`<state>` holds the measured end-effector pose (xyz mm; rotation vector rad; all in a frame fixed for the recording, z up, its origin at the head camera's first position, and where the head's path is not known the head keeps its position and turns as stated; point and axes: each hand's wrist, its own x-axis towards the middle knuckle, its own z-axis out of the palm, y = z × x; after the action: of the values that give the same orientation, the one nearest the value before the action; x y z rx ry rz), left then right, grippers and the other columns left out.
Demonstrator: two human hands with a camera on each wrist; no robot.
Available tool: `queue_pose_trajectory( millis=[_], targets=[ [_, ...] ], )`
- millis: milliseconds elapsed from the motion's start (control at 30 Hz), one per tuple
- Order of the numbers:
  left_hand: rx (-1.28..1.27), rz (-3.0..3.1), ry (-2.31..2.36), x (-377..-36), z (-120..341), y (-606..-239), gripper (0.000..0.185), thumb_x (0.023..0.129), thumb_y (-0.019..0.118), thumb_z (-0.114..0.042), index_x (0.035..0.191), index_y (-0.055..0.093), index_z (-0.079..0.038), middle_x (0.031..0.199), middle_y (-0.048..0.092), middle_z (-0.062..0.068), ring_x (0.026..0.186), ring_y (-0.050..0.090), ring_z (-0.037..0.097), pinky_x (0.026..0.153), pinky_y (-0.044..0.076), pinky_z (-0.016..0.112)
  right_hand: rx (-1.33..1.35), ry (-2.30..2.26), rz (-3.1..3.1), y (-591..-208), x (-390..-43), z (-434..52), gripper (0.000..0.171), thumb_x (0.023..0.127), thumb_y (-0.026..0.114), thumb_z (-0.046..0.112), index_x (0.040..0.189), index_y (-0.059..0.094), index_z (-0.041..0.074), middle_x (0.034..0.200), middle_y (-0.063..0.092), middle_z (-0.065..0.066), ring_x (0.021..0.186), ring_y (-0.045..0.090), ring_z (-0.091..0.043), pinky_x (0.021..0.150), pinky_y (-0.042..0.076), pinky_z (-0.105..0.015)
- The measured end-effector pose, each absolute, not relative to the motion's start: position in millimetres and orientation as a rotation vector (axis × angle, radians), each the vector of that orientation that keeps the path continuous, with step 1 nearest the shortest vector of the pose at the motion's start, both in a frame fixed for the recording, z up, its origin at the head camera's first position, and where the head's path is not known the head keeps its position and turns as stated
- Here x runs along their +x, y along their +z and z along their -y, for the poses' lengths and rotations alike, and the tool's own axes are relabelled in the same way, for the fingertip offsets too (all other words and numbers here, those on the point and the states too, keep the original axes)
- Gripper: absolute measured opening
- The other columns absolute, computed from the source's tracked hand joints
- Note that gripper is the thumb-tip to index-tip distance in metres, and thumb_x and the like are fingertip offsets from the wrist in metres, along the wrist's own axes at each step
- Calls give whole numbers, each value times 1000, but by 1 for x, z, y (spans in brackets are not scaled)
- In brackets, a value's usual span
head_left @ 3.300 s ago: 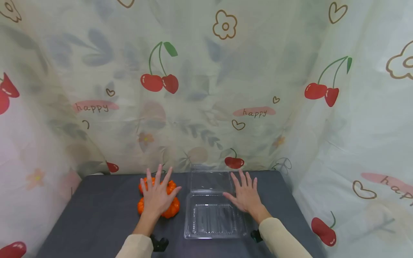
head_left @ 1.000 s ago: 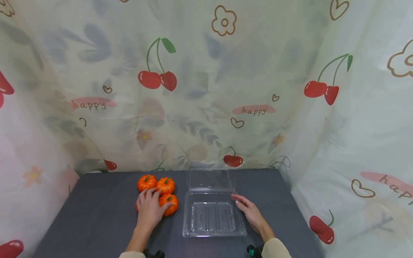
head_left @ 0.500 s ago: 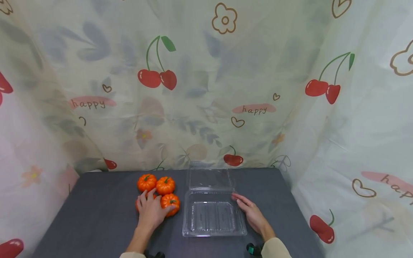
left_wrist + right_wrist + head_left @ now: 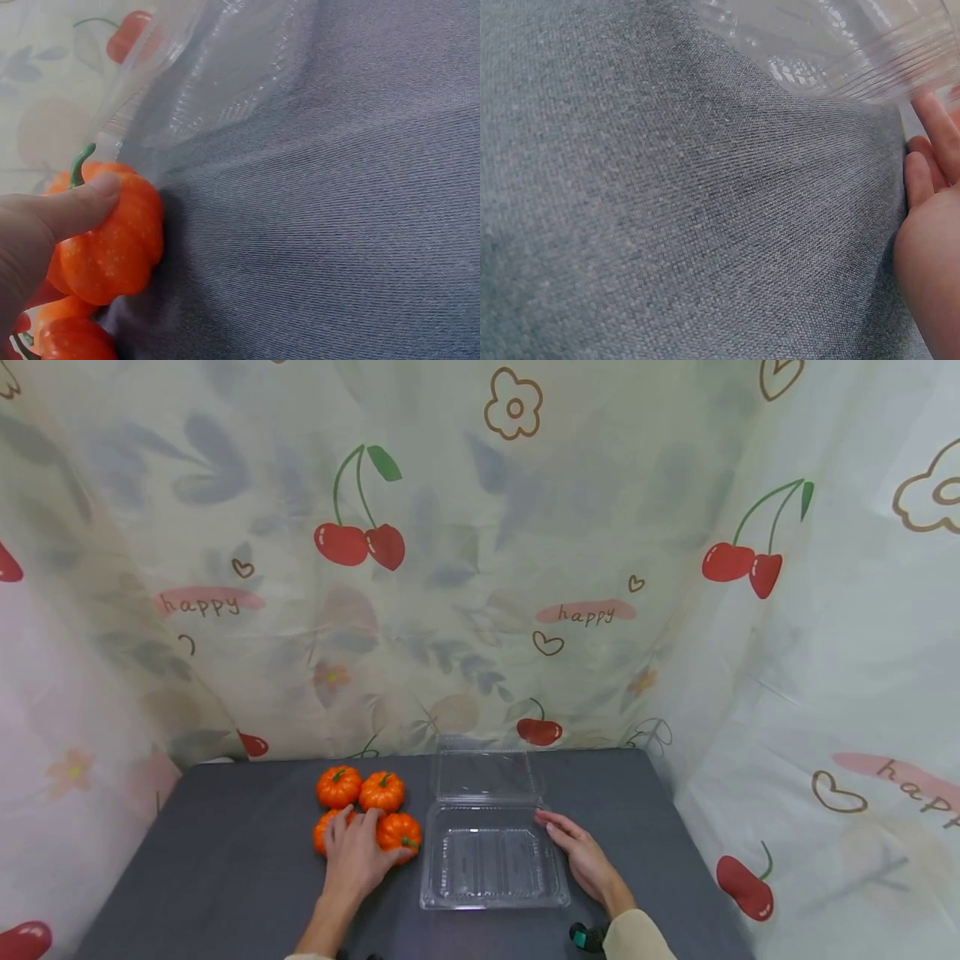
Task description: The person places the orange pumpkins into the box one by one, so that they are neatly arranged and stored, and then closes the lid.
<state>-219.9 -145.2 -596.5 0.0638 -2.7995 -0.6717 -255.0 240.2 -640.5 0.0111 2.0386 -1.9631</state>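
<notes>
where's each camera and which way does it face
Head: on the head, facing forward and down at pumpkins, clear container and curtain; left hand and right hand show.
Left wrist: on that wrist, facing the gripped pumpkin; left hand partly shows.
Right wrist: on that wrist, facing cloth and container edge; right hand partly shows.
Head and left wrist share that pumpkin and container.

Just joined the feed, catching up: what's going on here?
A person's left hand grips an orange pumpkin, tilted, with its thumb near the stem. Three other pumpkins sit close by on the dark table. The right hand is at the right edge of a clear plastic container, whose lid is open. All four pumpkins are outside it.
</notes>
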Motion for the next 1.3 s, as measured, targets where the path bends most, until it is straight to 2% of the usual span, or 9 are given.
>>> queue_pose_trajectory(
  millis=[133, 300, 433, 633, 833, 1033, 1167, 1300],
  targets=[
    [36, 2785, -669, -219, 144, -597, 73, 54, 87, -53, 110, 60, -15, 99, 70, 10, 129, 39, 35, 110, 14, 57, -1, -1961, -2040, -640, -254, -240, 40, 97, 52, 33, 135, 54, 20, 142, 53, -2, 137, 39, -11, 116, 22, -38],
    [3, 2682, -671, -221, 146, -594, 74, 53, 89, -50, 112, 61, -15, 100, 70, 9, 126, 44, 33, 111, 18, 58, 0, -1959, -2040, -641, -254, -240, 40, 98, 51, 31, 136, 53, 19, 143, 52, -3, 139, 36, -15, 119, 18, -46],
    [-6, 2540, -683, -225, 146, -587, 76, 53, 90, -48, 116, 62, -17, 104, 67, 10, 120, 48, 34, 104, 27, 57, 2, -1956, -2037, -640, -255, -240, 41, 98, 50, 31, 137, 53, 20, 143, 52, -3, 141, 34, -18, 120, 17, -47],
    [-50, 2410, -744, -230, 141, -579, 75, 58, 90, -40, 124, 60, -18, 107, 59, 12, 103, 55, 35, 91, 40, 53, -3, -1991, -2011, -640, -255, -241, 40, 98, 51, 31, 136, 53, 19, 143, 52, -4, 143, 31, -21, 120, 15, -47],
    [-44, 2390, -909, -230, 135, -568, 74, 67, 87, -32, 134, 54, -30, 121, 50, 9, 93, 61, 33, 81, 52, 49, 6, -1987, -2005, -644, -255, -243, 41, 97, 52, 31, 136, 53, 19, 142, 52, -3, 140, 35, -16, 120, 18, -46],
    [-86, 2356, -983, -233, 130, -557, 77, 71, 84, -27, 139, 49, -31, 127, 48, 11, 102, 58, 32, 84, 52, 50, 0, -1980, -2023, -646, -256, -242, 44, 96, 53, 34, 137, 53, 19, 142, 53, -3, 138, 38, -13, 119, 19, -46],
    [-143, 2328, -1028, -236, 125, -551, 77, 72, 83, -24, 140, 48, -26, 128, 51, 8, 113, 55, 27, 93, 48, 46, -17, -1983, -2026, -644, -255, -241, 42, 98, 51, 31, 138, 52, 18, 143, 52, -4, 140, 36, -16, 119, 18, -45],
    [-204, 2318, -1096, -239, 119, -544, 69, 73, 82, -25, 135, 51, -24, 128, 53, 4, 115, 53, 21, 96, 46, 41, -24, -1991, -2017, -642, -253, -242, 43, 99, 50, 29, 139, 50, 15, 144, 51, -5, 142, 32, -20, 120, 16, -47]
  ],
)
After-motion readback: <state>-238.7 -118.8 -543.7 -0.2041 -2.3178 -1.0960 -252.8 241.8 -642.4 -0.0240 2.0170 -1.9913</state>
